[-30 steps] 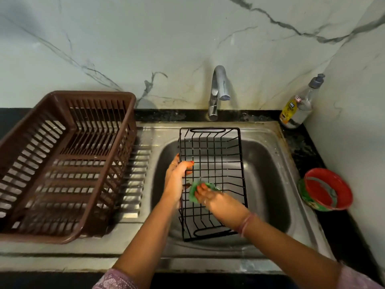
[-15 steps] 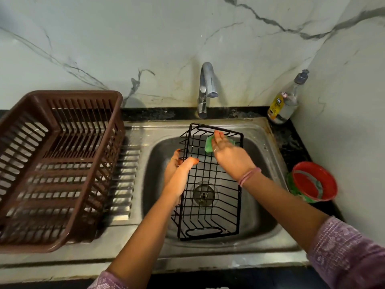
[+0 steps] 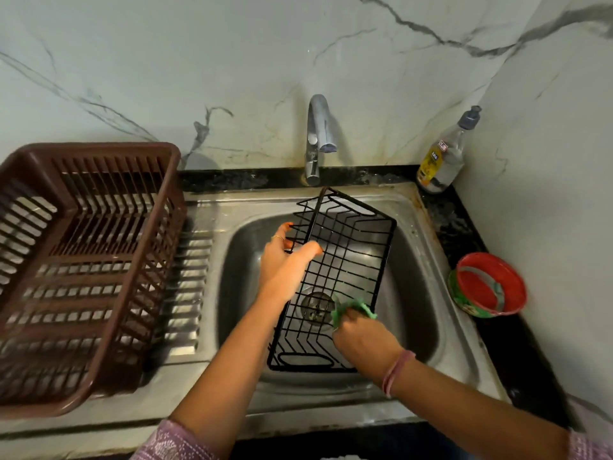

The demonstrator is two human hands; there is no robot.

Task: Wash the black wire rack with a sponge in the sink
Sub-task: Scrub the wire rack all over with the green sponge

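The black wire rack (image 3: pixel 345 273) is held tilted over the basin of the steel sink (image 3: pixel 428 333), its far end raised toward the tap (image 3: pixel 317 141) and its near end low by the sink's front rim. The rack's left side wire is gripped by the left hand (image 3: pixel 284 260), with the thumb laid over the top wire and the fingers curled beneath it; a ring is seen on one finger. A green sponge (image 3: pixel 348 308) is pinched in the curled fingers of the right hand (image 3: pixel 365 343) and pressed against the rack's wires at its near right part, just beside the sink's drain (image 3: pixel 315 308), which is seen through the grid. A pink band is worn on the right wrist.

Left of the sink, on its ribbed draining board, a brown plastic dish basket (image 3: pixel 86 260) is set. At the sink's far right corner, a clear pump bottle (image 3: pixel 442 154) with a yellow label is stood against the marble wall. Right of the sink, on the dark tabletop (image 3: pixel 464 234), a round red tub (image 3: pixel 487 283) with a green side is placed.
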